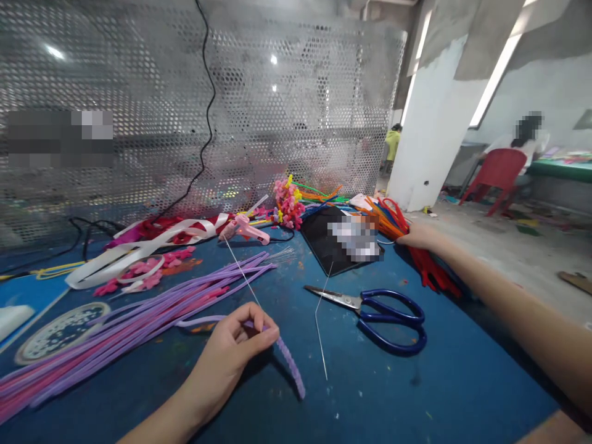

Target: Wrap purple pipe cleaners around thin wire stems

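Note:
Near the front of the table, my left hand (240,339) is closed in a pinch on a purple pipe cleaner (291,369). One end of it looks coiled and hangs below my fingers; a loose tail trails out to the left. A thin wire (243,269) rises from the same pinch toward the glue gun. At the table's right side, my right hand (419,237) is closed over a bundle of red and orange pipe cleaners (428,268), its fingertips partly hidden. Between the hands lie blue-handled scissors (392,320) and a bent wire (320,336).
Purple and pink pipe cleaners (152,320) spread across the left. Behind lie a pink glue gun (245,229), white ribbon (139,250), pink and yellow flowers (289,203) and a black pouch (324,240). A perforated metal panel (277,111) backs the table. A person sits far right on a red chair (499,172).

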`<state>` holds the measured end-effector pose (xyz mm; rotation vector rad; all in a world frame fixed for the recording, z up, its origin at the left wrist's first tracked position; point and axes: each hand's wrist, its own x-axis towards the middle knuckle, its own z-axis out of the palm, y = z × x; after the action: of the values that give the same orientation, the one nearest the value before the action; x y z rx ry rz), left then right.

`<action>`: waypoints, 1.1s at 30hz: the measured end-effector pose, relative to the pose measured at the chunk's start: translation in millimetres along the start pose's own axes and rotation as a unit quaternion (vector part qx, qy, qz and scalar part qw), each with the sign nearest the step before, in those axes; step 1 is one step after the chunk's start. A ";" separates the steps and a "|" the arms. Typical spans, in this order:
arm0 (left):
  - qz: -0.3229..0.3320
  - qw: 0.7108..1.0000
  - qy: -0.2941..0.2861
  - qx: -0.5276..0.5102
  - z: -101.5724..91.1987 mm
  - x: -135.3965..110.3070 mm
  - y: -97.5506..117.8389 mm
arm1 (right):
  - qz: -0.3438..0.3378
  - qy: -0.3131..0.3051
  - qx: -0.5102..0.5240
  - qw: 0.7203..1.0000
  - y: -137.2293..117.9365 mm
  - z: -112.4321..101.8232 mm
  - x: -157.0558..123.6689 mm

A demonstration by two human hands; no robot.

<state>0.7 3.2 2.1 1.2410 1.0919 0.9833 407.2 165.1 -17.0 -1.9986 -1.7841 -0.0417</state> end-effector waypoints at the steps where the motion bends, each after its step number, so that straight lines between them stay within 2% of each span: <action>1: 0.001 1.000 -0.001 0.000 0.1 0.2 -0.2 | 0.004 -0.022 0.000 1.000 -3.0 -0.7 -0.1; 4: 0.001 1.000 -0.004 -0.001 0.1 1.0 -0.8 | 0.020 -0.076 -0.008 0.997 -8.1 -5.7 -2.3; 9: -0.008 1.000 -0.001 0.000 0.7 0.8 -0.8 | 0.025 -0.089 -0.010 0.996 -8.8 -24.2 -6.5; 12: -0.010 1.000 0.014 0.004 2.6 0.1 0.3 | 0.018 -0.083 -0.005 0.996 -10.9 -35.1 -6.1; 17: -0.006 1.000 0.025 0.005 2.5 1.7 -0.8 | -0.006 -0.038 -0.007 0.999 -18.1 -44.5 -8.3; 20: -0.008 1.000 0.021 0.008 1.9 3.1 -2.0 | -0.010 -0.026 -0.014 1.000 -22.4 -41.9 -9.7; 27: -0.004 0.999 0.043 0.011 7.1 2.1 2.6 | -0.014 -0.066 -0.032 0.997 -24.5 -17.1 -5.6; 28: -0.003 0.999 0.043 0.012 7.3 1.8 2.7 | -0.011 -0.059 -0.037 0.998 -25.1 -16.1 -6.5; 30: -0.002 0.999 0.045 0.011 6.5 1.3 1.6 | -0.017 -0.003 -0.040 0.999 -30.8 -18.6 -12.2; 32: 0.006 0.999 0.049 0.008 4.2 1.8 -1.2 | -0.059 0.115 -0.009 0.992 -46.5 -25.7 -25.0; 33: 0.011 0.999 0.048 0.009 2.8 2.5 -2.9 | -0.091 0.146 0.033 0.984 -58.8 -29.7 -34.6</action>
<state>3.9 4.8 -1.0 1.2340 1.1662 1.0614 354.1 125.5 17.0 -1.6790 -1.7453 -0.3140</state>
